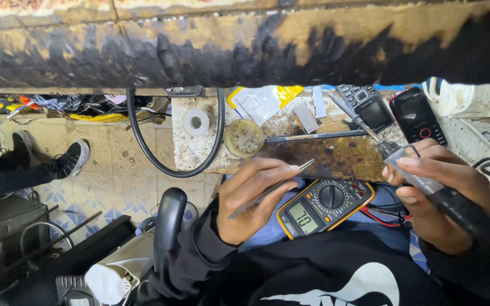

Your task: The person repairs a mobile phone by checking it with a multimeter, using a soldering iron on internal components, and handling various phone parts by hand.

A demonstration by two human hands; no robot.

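Left hand (250, 195) pinching tweezers (270, 190) — right hand (435, 195) curled, grip tight on soldering iron (412, 173).

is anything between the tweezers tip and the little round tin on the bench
Nothing visible does. The tweezers in the left hand point up toward the round tin, with only bare stained bench between them.

Shiny metal tweezers (270, 190), glossy yellow plastic multimeter (324, 208), rough stained bench (336, 156)

L hand (253, 195) & R hand (438, 195): fingers curled, gripping.
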